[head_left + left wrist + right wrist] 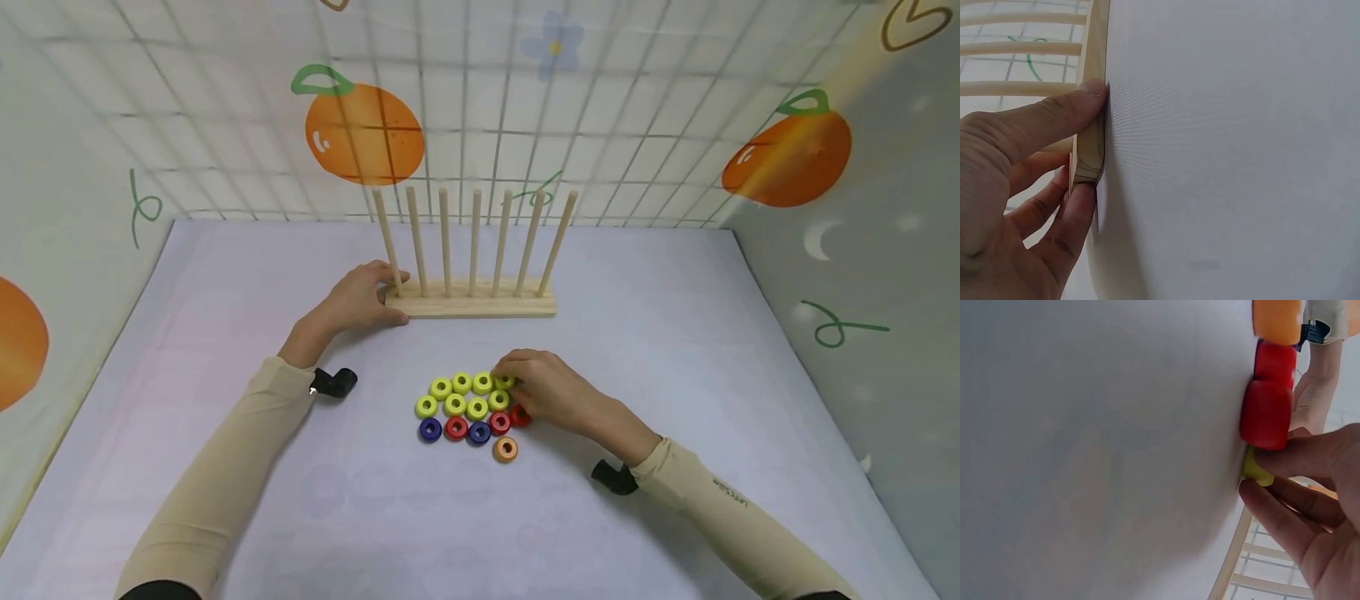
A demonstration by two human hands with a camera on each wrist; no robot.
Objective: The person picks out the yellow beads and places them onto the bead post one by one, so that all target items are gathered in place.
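A wooden rack point(480, 307) with several upright pegs stands toward the back of the table. My left hand point(358, 296) grips its left end, the thumb along the front of the base point(1092, 125) and the fingers around the end and behind. In front of the rack lies a cluster of ring beads: yellow ones point(454, 405), red ones point(456, 428), dark blue ones point(430, 430) and one orange bead point(506, 450). At the cluster's back right corner my right hand point(553, 390) pinches a yellow bead point(1256, 470) between thumb and finger, beside a red bead point(1266, 415).
The table point(360, 517) has a pale cloth. Patterned hangings with oranges point(367, 133) and a grid surround it at the back and sides. A black wrist camera point(334, 383) sits on the left wrist, another black camera point(615, 477) on the right.
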